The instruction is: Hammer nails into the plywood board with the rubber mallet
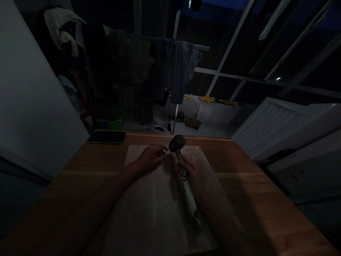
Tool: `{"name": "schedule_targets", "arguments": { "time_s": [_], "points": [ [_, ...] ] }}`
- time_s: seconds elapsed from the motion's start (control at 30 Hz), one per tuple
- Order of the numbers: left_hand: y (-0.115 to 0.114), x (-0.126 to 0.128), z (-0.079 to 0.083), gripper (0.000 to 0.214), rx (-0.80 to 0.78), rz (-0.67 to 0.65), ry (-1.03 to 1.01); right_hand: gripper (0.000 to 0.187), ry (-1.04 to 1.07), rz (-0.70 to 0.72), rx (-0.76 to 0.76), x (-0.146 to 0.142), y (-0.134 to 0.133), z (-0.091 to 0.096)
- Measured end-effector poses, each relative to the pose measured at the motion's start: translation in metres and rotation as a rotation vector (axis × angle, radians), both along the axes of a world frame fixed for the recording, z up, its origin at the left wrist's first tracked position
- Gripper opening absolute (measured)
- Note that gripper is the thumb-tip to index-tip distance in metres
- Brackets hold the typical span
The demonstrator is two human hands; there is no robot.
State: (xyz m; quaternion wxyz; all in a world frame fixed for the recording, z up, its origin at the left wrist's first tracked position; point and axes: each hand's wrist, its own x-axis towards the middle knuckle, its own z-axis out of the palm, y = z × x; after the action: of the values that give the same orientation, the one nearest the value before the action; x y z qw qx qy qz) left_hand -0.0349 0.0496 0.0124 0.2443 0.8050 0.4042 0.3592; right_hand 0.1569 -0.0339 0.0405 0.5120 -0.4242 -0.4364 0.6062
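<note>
While the right hand (192, 171) holds a mallet (188, 195), its fingers are wrapped tight around the handle, up close to the dark, round head (177, 143). The mallet is over the pale board (151, 213), with its head pointing away from the person and the worn, whitish end of the handle pointing back. It is too dark to tell if any part of it touches the board. The right arm comes up from the bottom right, next to the handle. The left arm reaches forward from the bottom left, and the left hand (151, 157) is low over the far part of the board, just beside the mallet's head. Its fingers are bent, and I cannot tell if they pinch something small. The board lies flat on a wooden table (87, 170), and a dark, flat phone (107, 137) lies at the far left corner. Past the table, a green tub (118, 124) sits on the floor with dark stuff in it, maybe cloth. A small brown box (193, 124) is farther right, but what it holds is too dark to see. Clothes (162, 67) hang on a rack behind.
</note>
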Motion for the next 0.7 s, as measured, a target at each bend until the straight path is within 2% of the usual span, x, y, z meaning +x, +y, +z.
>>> {"name": "schedule_targets", "arguments": {
  "time_s": [0.1, 0.3, 0.53, 0.7],
  "points": [
    [0.001, 0.0, 0.0, 0.036, -0.062, 0.006, -0.042, 0.029, -0.006, 0.003, 0.009, 0.001, -0.001, 0.002],
    [0.003, -0.003, 0.001, 0.036, -0.038, -0.005, -0.043, 0.028, -0.072, 0.026, 0.075, -0.005, -0.007, 0.007],
    [0.005, -0.003, -0.003, 0.035, -0.031, -0.006, -0.049, 0.03, -0.073, 0.044, 0.11, -0.004, -0.006, -0.001],
    [0.011, -0.004, -0.009, 0.034, -0.025, -0.059, -0.106, 0.034, -0.089, 0.095, 0.06, -0.005, -0.003, -0.005]
  ]
}}
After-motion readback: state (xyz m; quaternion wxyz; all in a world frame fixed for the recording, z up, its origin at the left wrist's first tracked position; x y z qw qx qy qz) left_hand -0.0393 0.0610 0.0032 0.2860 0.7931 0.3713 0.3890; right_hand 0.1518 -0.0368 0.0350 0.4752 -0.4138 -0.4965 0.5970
